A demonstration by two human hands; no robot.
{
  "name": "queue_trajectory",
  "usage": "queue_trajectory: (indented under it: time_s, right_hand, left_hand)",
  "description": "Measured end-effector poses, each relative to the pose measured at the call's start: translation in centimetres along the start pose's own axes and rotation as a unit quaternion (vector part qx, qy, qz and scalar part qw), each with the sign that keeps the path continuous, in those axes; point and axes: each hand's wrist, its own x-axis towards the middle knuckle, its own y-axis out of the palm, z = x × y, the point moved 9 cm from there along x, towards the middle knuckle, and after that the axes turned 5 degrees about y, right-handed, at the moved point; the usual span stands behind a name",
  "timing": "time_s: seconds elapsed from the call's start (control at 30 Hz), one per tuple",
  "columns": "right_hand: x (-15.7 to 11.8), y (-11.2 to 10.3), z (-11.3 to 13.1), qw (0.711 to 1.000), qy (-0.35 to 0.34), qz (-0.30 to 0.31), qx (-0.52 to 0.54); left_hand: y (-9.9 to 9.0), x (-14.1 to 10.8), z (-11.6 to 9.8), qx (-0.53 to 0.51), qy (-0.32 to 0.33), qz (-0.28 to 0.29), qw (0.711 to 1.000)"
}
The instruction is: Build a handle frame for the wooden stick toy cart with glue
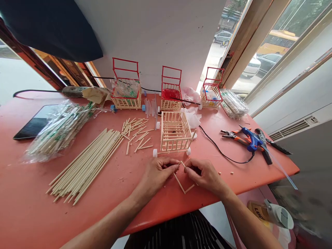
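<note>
Just in front of a small wooden cart [176, 133] with white wheels, both hands are pinching a small frame of thin wooden sticks [180, 183]. My left hand [159, 174] has its thumb and fingertips closed at the frame's upper left. The fingers of my right hand [206, 174] close on its right side, by a short stick end that shows between the hands. One corner of the frame points down towards the table edge. Parts of the frame are hidden behind the fingers.
Long wooden sticks [85, 166] and short cut pieces [138, 133] lie left. A blue glue gun [252, 140] and pliers [233, 136] lie right, with a black cord. Three red-handled carts, including one holding a red container [171, 94], stand at the back of the red table [103, 218].
</note>
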Motion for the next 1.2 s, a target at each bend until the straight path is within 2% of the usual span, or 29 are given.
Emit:
queue_trajectory:
  time_s: [0.73, 0.9, 1.2]
  right_hand:
    - [0.04, 0.25, -0.20, 1.000, 0.005, 0.011, -0.005]
    - [-0.02, 0.31, -0.33, 1.000, 0.001, 0.010, -0.007]
    - [-0.14, -0.08, -0.05, 1.000, 0.000, -0.012, -0.003]
  left_hand:
    - [0.15, 0.05, 0.48, -0.018, -0.002, -0.001, 1.000]
    - [0.39, 0.04, 0.25, -0.002, 0.024, 0.002, 1.000]
    - [0.16, 0.08, 0.33, -0.015, -0.029, -0.007, 0.999]
